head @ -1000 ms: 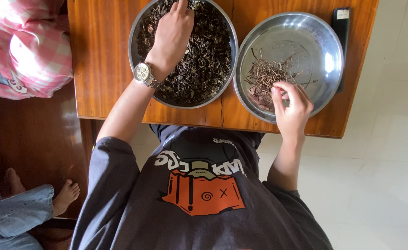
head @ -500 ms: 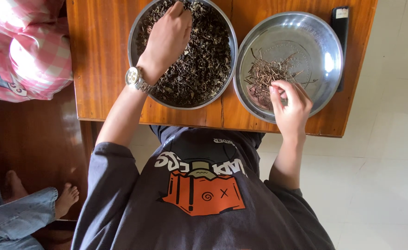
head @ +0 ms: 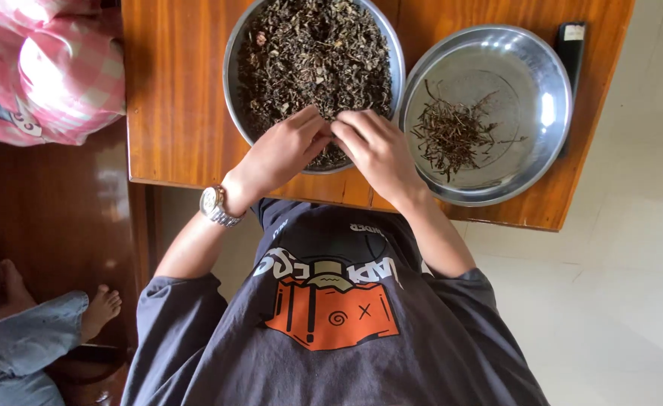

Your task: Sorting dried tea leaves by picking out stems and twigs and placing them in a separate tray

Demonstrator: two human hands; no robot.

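Both hands are seen together over the near rim of a round steel bowl (head: 235, 90) heaped with dark, crumbly dried leaves (head: 312, 56). The left hand (head: 282, 150) and the right hand (head: 380, 150) are brought fingertip to fingertip, the fingers curled inward and pinched over the leaf heap; whatever small piece is nipped between them cannot be made out. The leaves are matte, curled and brittle-looking, blackish-brown with a few paler flecks, and they lie directly beneath and beyond the fingers.

A metal-banded wristwatch (head: 216, 204) is worn on the left wrist. Just to the right of the right hand, a second steel bowl (head: 549, 68) is set, shallower-filled, polished and reflective, its rim touching or nearly touching the first bowl. A small loose pile of thin, straight brown stems (head: 452, 135) is held in its middle, wiry and twig-like, apart from the right hand.

Both bowls are borne by a glossy, reddish-brown wooden table (head: 173, 113) with visible grain. A slim black rectangular object (head: 570, 45) is laid at the table's far right edge, beyond the stem bowl. To the left of the left hand, pink checked fabric (head: 38, 68) is seen, soft and rumpled. A bare foot (head: 102, 307) of another person is visible low at the left.
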